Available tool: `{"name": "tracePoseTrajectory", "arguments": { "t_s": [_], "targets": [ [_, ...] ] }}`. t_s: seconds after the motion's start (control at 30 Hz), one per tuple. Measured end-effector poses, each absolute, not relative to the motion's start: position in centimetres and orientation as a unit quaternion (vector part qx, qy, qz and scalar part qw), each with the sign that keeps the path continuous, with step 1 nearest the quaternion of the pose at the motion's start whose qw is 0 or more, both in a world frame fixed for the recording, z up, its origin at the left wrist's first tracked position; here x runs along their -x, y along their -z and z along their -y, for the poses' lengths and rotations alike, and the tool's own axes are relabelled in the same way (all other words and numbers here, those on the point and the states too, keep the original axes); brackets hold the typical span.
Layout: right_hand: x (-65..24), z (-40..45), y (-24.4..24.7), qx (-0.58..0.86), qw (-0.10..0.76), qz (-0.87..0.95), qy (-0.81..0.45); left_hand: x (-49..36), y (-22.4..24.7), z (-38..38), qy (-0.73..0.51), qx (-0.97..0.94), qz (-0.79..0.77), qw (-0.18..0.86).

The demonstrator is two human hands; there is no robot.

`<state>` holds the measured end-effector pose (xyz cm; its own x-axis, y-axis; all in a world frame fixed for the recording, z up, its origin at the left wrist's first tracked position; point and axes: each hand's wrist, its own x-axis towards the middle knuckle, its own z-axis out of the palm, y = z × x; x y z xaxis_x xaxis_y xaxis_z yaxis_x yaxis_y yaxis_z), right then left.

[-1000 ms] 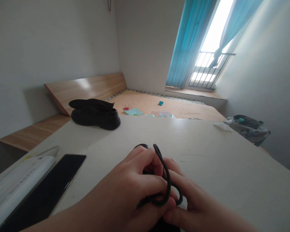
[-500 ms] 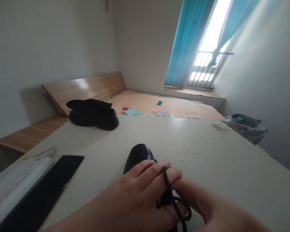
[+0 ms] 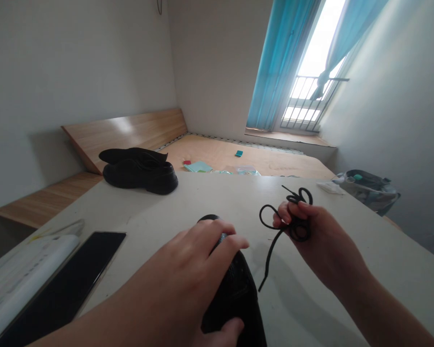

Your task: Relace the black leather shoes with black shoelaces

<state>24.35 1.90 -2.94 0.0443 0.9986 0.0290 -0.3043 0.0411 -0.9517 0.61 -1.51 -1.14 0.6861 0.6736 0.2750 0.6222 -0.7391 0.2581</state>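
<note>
Black pebbled-leather shoe [image 3: 235, 294] sits at six o'clock on the cream tabletop [image 3: 159, 202], toe pointing away, with the left hand [image 3: 188, 270] spread over it and its thumb pressed against the near side, while the right hand [image 3: 311, 236] at four o'clock pinches a looped black shoelace [image 3: 269, 262] between curled fingers and thumb, one loose end dangling. That broad hold seems to steady the shoe well, though the tangled loops look apt to snag. A black smartphone [image 3: 61, 284] lies at eight o'clock, and a pair of black leather shoes [image 3: 139, 173] stands at ten o'clock, neither in the hands' way.
</note>
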Motion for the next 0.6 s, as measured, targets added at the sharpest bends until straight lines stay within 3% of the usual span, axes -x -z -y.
{"name": "tracePoseTrajectory", "arguments": {
  "t_s": [0.07, 0.2, 0.3, 0.47, 0.6],
  "targets": [
    [-24.9, -2.0, 3.1, 0.478, 0.508, 0.523, -0.490, -0.7, 1.1, 1.6, -0.139, -0.907, -0.379, 0.120],
    [-24.7, -1.4, 3.9, 0.549, 0.253, 0.731, -0.317, -1.0, 0.4, 1.6, -0.079, -0.895, -0.403, 0.174],
    [-24.2, -0.9, 4.1, 0.541, 0.147, 0.797, -0.224, -1.0, 0.0, 1.4, -0.068, -0.896, -0.403, 0.172],
    [-23.9, -0.7, 3.7, 0.511, 0.152, 0.826, -0.180, -0.6, 0.1, 1.2, -0.097, -0.902, -0.396, 0.142],
    [-23.2, 0.3, 2.6, 0.436, 0.293, 0.841, -0.130, -0.6, 0.5, 1.0, -0.111, -0.907, -0.390, 0.113]
  ]
}}
